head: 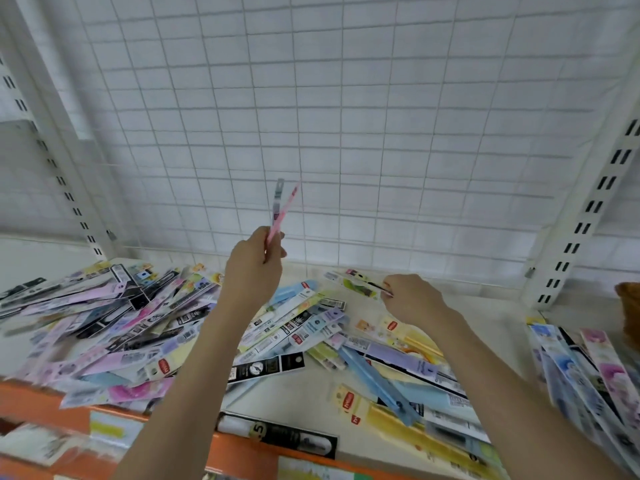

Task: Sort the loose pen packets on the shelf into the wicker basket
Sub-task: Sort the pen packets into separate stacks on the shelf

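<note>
A slotted white upright [52, 164] is seen at the far left, with a wire grid panel [346, 116] spanning the back of the shelf [294, 386]. A broad heap of loose pen packets [114, 323] is spread over the left part of the shelf, reaching its orange front edge [239, 448]. Above this heap the left hand [254, 268] is raised, its fingers curled round the lower ends of two packets: a pink packet [282, 216] and a clear grey-topped packet [277, 199], both held nearly upright and fanned apart at the top, well clear of the pile. A black boxed pen [280, 436] lies at the front edge between the forearms. Further right, the right hand [412, 299] is lowered over the shelf, and a green-and-white packet [360, 284] is pinched at its near end by the fingertips while its far end rests on the shelf. Yellow and blue packets [388, 393] lie under the right forearm. A further stack of packets [585, 372] is found at the right, just before a brown wicker basket [628, 306], only partly in view at the edge.
</note>
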`<state>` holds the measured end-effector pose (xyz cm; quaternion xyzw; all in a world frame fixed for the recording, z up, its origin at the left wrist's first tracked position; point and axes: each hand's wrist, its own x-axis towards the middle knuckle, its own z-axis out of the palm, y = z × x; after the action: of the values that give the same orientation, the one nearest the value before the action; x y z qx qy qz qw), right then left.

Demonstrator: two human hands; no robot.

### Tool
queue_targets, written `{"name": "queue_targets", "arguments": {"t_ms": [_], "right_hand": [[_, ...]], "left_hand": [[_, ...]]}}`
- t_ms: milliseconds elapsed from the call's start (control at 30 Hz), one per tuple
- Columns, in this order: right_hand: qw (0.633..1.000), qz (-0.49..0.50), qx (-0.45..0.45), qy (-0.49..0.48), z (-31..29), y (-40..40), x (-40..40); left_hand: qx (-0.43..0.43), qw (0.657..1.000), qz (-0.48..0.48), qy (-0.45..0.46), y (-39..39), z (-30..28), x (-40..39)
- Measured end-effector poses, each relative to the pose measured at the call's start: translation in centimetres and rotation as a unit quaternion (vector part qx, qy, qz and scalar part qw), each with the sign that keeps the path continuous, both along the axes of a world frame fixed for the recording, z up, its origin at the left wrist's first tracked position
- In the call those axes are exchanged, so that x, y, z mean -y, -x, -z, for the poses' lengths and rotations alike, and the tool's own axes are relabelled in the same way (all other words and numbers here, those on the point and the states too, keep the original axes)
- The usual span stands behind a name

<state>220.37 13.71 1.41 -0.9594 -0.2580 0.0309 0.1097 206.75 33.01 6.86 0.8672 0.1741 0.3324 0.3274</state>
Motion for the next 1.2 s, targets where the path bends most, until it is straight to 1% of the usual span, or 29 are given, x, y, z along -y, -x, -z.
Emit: {"name": "queue_targets", "arguments": {"t_ms": [33, 100, 200, 333, 433, 533, 667, 767, 867, 1000, 1067, 1133, 1200], "right_hand": [[1.000, 0.002, 0.006, -0.002, 0.1, -0.4, -0.7], [1.000, 0.005, 0.012, -0.006, 0.2, -1.1, -1.9], [1.000, 0.000, 0.020, 0.001, 0.5, -1.8, -3.3], [0.999, -0.002, 0.015, 0.028, 1.6, -2.3, -4.1], [0.998, 0.013, 0.047, 0.034, 2.0, -2.3, -4.2], [0.997, 0.009, 0.067, 0.029, 1.7, -2.0, -4.2], [0.995, 0.018, 0.075, -0.061, 0.2, -0.8, -3.5], [0.990, 0.018, 0.058, -0.130, -1.4, 1.1, -2.1], [0.981, 0.024, 0.038, -0.188, -2.2, 3.5, -0.2], [0.972, 0.047, 0.040, -0.225, -2.1, 6.0, 2.4], [0.967, 0.058, 0.014, -0.248, -2.0, 6.5, 3.6], [0.959, 0.063, -0.009, -0.278, -1.9, 6.8, 4.4], [0.957, 0.062, -0.020, -0.284, -1.8, 7.1, 4.9]], "left_hand": [[0.011, 1.000, 0.005, 0.003, 0.2, -0.4, 0.0], [0.003, 1.000, 0.016, 0.009, 0.6, -1.0, -0.1], [-0.067, 0.997, 0.029, 0.022, 1.0, -1.0, -0.7], [-0.157, 0.987, 0.014, 0.038, 1.5, 0.4, -1.3], [-0.189, 0.981, 0.006, 0.044, 1.8, 1.4, -1.7], [-0.192, 0.980, -0.009, 0.045, 2.3, 2.2, -1.6], [-0.221, 0.974, -0.020, 0.035, 3.1, 3.2, -1.1], [-0.235, 0.971, -0.040, 0.023, 3.8, 3.8, -0.5], [-0.235, 0.970, -0.059, -0.009, 4.2, 4.1, -0.1], [-0.238, 0.967, -0.061, -0.062, 4.1, 3.6, 0.2], [-0.243, 0.965, -0.052, -0.082, 4.0, 3.4, 0.6], [-0.245, 0.966, -0.033, -0.077, 4.1, 3.5, 1.3], [-0.250, 0.966, -0.015, -0.070, 4.1, 3.7, 1.9]]}}
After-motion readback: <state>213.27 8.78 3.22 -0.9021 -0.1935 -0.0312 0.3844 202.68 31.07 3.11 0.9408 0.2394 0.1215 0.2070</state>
